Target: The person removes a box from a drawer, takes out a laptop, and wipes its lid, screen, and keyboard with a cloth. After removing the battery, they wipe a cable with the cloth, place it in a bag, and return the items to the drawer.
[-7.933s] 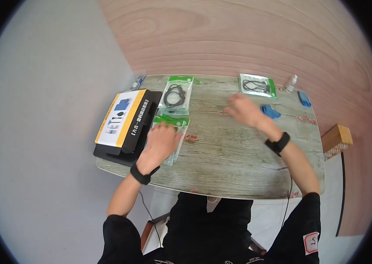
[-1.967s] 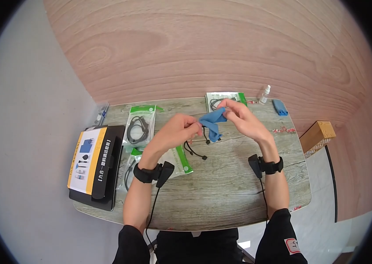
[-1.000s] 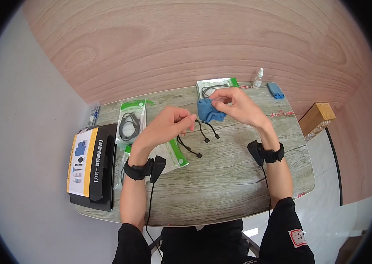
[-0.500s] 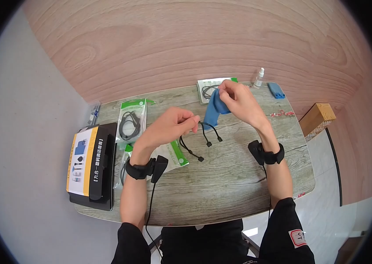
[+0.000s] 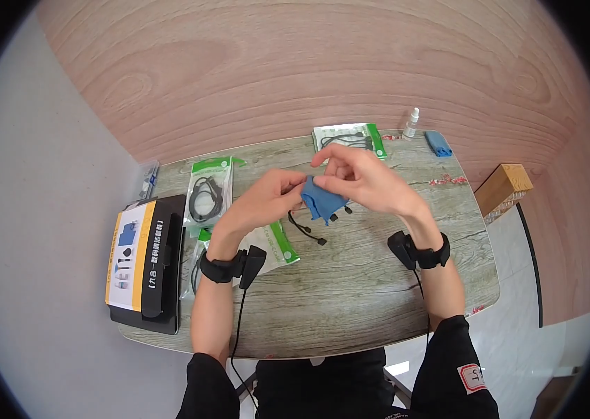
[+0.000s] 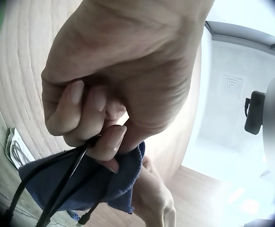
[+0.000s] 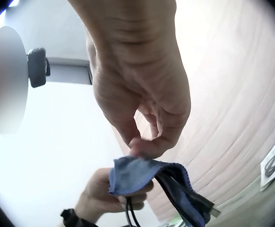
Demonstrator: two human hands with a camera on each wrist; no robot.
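Observation:
My left hand (image 5: pixel 263 199) pinches a thin black cable (image 6: pixel 64 182) between thumb and curled fingers. The loose ends (image 5: pixel 309 230) of that cable hang down, tipped with small black connectors. In my right hand (image 5: pixel 372 183), thumb and fingers pinch a blue cloth (image 5: pixel 325 202) right beside the left fingertips. Seen from the right wrist, the cloth (image 7: pixel 132 175) drapes over the cable strands, hiding part of them. Both hands are raised over the middle of the table.
Bagged cables (image 5: pixel 205 199) lie at left, and another pack (image 5: pixel 379 143) lies at the back. A partly hidden green-edged bag (image 5: pixel 284 244) is under my left arm. A box (image 5: pixel 134 262) stands far left; a spray bottle (image 5: pixel 411 124) and folded blue cloth (image 5: pixel 438 144) sit back right.
Several seconds ago the cloth lay on the table and my left hand was on a bag. Since half a second ago, my right hand has brought the cloth left, onto the cable.

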